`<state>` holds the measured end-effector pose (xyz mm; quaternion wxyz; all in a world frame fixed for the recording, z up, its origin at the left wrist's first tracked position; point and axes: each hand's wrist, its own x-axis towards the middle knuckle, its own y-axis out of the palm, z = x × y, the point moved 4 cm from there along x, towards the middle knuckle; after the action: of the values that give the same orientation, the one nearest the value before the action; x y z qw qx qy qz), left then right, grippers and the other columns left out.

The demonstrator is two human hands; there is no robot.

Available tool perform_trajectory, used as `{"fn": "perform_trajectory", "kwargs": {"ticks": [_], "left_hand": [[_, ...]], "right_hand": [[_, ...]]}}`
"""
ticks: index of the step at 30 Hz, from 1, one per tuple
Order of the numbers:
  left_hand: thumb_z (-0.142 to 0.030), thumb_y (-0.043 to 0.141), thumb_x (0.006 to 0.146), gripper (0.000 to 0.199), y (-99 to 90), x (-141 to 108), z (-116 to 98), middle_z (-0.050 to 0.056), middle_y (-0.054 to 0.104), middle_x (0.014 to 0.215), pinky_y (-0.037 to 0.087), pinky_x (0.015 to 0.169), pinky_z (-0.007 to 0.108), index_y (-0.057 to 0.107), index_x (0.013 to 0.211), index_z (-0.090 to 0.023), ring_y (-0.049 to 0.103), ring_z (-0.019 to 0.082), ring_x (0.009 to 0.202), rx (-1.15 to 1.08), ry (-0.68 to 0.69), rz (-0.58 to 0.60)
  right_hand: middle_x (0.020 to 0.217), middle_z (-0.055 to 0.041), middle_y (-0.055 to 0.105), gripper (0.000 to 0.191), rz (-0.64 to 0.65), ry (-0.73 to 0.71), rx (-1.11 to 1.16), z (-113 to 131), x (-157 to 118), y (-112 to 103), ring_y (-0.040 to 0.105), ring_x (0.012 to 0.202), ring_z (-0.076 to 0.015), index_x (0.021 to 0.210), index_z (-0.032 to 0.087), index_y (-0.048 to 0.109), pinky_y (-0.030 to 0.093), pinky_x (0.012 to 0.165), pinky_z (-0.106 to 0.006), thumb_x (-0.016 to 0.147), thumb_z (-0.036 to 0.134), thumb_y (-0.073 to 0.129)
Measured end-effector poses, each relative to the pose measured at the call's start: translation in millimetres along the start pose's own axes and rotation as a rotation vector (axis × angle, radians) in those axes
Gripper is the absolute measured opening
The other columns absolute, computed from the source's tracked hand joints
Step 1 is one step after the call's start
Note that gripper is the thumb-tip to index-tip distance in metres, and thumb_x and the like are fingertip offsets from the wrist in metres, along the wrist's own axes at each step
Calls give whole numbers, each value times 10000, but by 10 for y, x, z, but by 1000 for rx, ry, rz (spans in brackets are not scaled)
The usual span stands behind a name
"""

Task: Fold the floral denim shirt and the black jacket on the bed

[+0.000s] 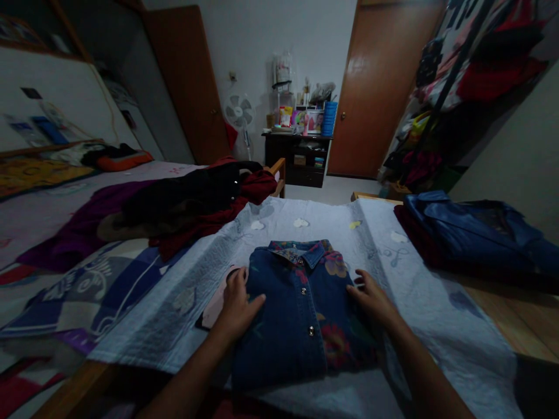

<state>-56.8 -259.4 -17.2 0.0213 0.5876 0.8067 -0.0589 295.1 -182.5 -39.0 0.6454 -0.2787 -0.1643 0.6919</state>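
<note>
Blue denim, flower-printed: one shirt [279, 314], lying front up on a pale patterned sheet [218, 247], between two bare hands.

Left hand [236, 308]: thumb spread wide from the fingers and laid over the shirt's near-left side; nothing visibly gripped.
Right hand [373, 297]: fingers parted and lightly bent, tips at the shirt's right edge; whether they pinch any cloth, I cannot tell from here.

Shirt, condition: collar at the far end, metal buttons down the middle, body reduced to a compact block, sleeves out of sight. I judge the folding nearly done, with perhaps only the edges left to true up.

Beside the left hand: one flat pink item [215, 311], dark-edged, partly hidden; kind uncertain.

To the right, on a wooden surface [519, 311]: one blue denim garment [476, 224] over dark red cloth [414, 241], stacked, seemingly finished.

To the left: one loose heap of dark clothes [187, 198], apparently unfolded, so work likely remains there; below it, a blue checked cloth [109, 285].

Far wall: one fan [239, 110], one dark cabinet [273, 151].
</note>
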Motion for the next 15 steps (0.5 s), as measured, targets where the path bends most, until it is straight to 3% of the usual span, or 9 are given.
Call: {"fn": "perform_trajectory", "kwargs": {"ticks": [3, 6, 10, 15], "left_hand": [[-281, 667, 789, 546, 334, 122, -293, 103, 397, 1501, 70, 1193, 401, 528, 1314, -224, 242, 268, 1438, 330, 344, 123], [-327, 545, 885, 484, 723, 263, -378, 75, 404, 1509, 83, 1188, 412, 507, 1360, -243, 262, 249, 1436, 552, 540, 244], [-461, 485, 902, 628, 1036, 447, -171, 113, 317, 1551, 83, 1183, 468, 401, 1446, -157, 185, 293, 1457, 992, 541, 308], [-629, 393, 881, 796, 1072, 478, 155, 59, 100, 1614, 130, 1135, 614, 205, 1531, -209, 27, 386, 1462, 1291, 394, 359]], "right_hand": [[1378, -187, 491, 524, -128, -353, -309, 341, 187, 73, 432, 1305, -297, 1315, 139, 502, 302, 1126, -452, 855, 388, 496], [1514, -152, 359, 525, -45, -534, -471, 645, 304, 360, 274, 1418, -269, 1395, 132, 448, 210, 1165, -454, 925, 362, 397], [1580, -88, 238, 573, 53, -548, -642, 783, 376, 713, 138, 1465, -266, 1469, 151, 367, 146, 1170, -474, 961, 411, 321], [1598, -6, 181, 611, 95, -464, -755, 641, 374, 912, 77, 1463, -336, 1503, 278, 300, 93, 1146, -562, 953, 544, 299]]}}
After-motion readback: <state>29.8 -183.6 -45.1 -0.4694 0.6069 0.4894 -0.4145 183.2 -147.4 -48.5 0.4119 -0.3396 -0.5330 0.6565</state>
